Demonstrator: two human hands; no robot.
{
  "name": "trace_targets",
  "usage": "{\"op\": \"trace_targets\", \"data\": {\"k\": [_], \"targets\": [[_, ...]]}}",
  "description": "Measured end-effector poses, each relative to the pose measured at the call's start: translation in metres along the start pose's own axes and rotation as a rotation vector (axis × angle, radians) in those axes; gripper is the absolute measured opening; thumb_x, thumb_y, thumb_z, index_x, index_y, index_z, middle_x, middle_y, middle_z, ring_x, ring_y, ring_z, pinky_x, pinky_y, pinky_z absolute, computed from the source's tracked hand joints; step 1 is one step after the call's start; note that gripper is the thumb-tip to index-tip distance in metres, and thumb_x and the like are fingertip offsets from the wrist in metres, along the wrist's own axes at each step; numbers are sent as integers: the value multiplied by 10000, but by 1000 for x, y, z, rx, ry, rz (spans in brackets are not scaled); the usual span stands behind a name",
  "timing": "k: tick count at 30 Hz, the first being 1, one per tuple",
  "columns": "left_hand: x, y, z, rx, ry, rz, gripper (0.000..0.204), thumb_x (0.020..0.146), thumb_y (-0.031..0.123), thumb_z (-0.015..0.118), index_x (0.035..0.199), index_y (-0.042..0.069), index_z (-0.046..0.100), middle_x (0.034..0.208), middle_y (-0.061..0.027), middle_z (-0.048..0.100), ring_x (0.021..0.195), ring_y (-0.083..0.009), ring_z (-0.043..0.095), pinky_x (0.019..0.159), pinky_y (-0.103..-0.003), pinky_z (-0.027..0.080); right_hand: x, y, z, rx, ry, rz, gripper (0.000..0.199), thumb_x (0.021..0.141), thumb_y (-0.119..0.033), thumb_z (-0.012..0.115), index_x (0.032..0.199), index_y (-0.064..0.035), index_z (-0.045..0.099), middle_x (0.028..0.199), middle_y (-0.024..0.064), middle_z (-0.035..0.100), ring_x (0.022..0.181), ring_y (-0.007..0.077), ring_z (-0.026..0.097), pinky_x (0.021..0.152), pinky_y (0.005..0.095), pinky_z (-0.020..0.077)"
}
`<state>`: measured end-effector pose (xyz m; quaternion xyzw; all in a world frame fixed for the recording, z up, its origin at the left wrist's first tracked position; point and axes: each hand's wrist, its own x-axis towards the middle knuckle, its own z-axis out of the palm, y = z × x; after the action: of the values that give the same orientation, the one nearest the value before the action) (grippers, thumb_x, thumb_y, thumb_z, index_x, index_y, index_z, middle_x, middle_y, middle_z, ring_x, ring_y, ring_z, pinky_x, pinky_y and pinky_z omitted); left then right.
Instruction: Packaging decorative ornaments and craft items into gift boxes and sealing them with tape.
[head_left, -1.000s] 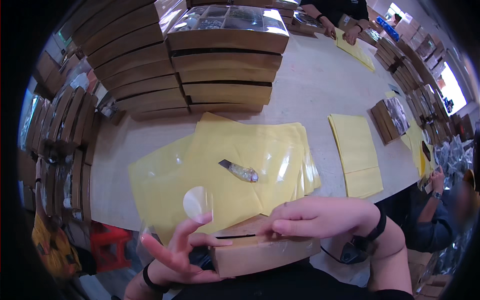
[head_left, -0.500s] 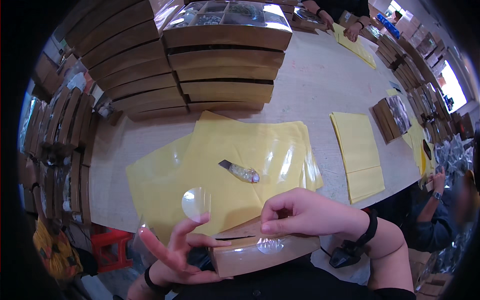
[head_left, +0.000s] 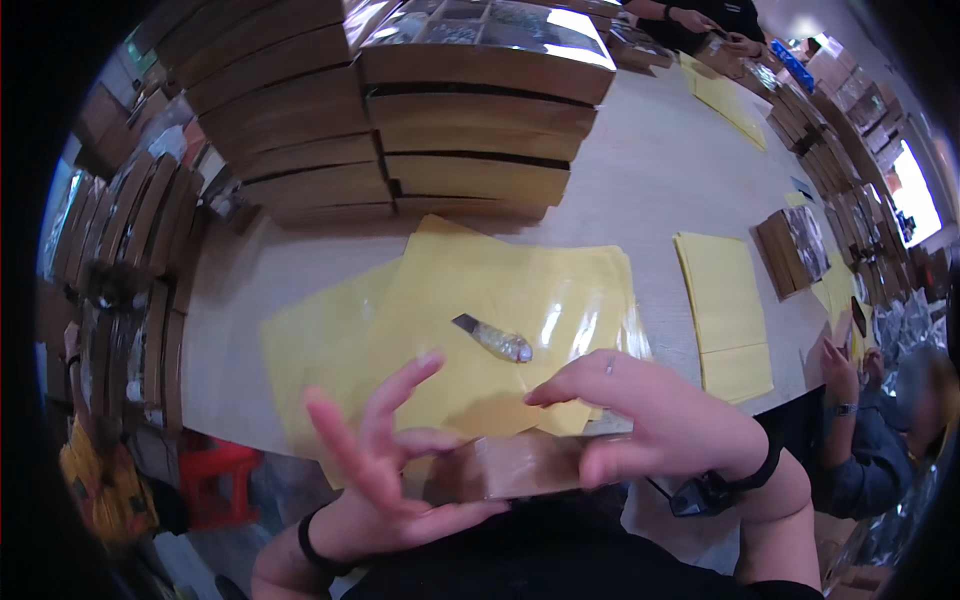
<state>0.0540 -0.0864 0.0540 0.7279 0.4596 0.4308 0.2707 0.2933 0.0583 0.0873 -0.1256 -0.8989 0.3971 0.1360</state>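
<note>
A flat brown cardboard box [head_left: 510, 466] with a clear, glossy face is held close to my body, between both hands. My left hand [head_left: 385, 470] supports its left end from below, fingers spread upward. My right hand [head_left: 655, 420] curls over its right end, thumb and fingers on the top edge. A black band is on each wrist. Just beyond the box lies a stack of yellow sheets [head_left: 450, 320] under clear film, with a small utility knife [head_left: 492, 338] lying on it.
Tall stacks of brown boxes [head_left: 470, 130] stand at the back of the pale table [head_left: 650, 170]; more boxes stand on edge at the left [head_left: 120, 280]. Another yellow pile [head_left: 725, 300] lies to the right. Other people sit at the right [head_left: 870, 420] and far end [head_left: 700, 20].
The box has risen and tilted closer to my body. My left fingers have spread wider and lifted. The round clear sticker seen near my left fingers is no longer visible.
</note>
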Motion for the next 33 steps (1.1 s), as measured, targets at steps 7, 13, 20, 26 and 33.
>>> {"op": "trace_targets", "data": {"k": [7, 13, 20, 26, 33], "targets": [[25, -16, -16, 60, -88, -371, 881, 878, 159, 710, 1544, 91, 137, 1331, -185, 518, 1208, -253, 489, 893, -369, 468, -23, -12, 20, 177, -29, 287, 596, 723, -425, 826, 1123, -55, 588, 948, 131, 635, 882, 332, 626, 750, 365, 494], [11, -21, -33, -266, -192, -283, 428, 896, 47, 611, 1280, 47, 424, 1049, -127, 594, 914, -218, 613, 857, -351, 467, -54, -3, 34, 304, 120, 245, 607, 606, -314, 917, 1095, -82, 642, 953, 66, 659, 834, 251, 628, 727, 324, 478], [3, -22, -21, -1187, -283, -386, 637, 826, -53, 688, 1293, 111, 286, 1008, -131, 541, 885, -220, 617, 771, -341, 514, -56, 6, 37, 355, 132, 169, 642, 596, -366, 912, 1113, -98, 642, 966, 61, 670, 825, 247, 635, 718, 322, 481], [8, -13, -11, -946, -280, -404, 653, 855, -73, 622, 1344, 157, 255, 1036, -145, 544, 900, -222, 612, 767, -334, 507, -58, 6, 37, 363, 135, 167, 646, 600, -381, 907, 1117, -101, 640, 968, 65, 669, 824, 247, 634, 714, 324, 479], [7, -19, -12, -954, -295, -179, 764, 889, -34, 582, 1434, 216, 108, 1094, -172, 549, 929, -244, 605, 811, -352, 494, -55, 3, 34, 345, 113, 204, 622, 614, -373, 905, 1101, -93, 638, 940, 63, 656, 827, 244, 618, 720, 321, 467]]}}
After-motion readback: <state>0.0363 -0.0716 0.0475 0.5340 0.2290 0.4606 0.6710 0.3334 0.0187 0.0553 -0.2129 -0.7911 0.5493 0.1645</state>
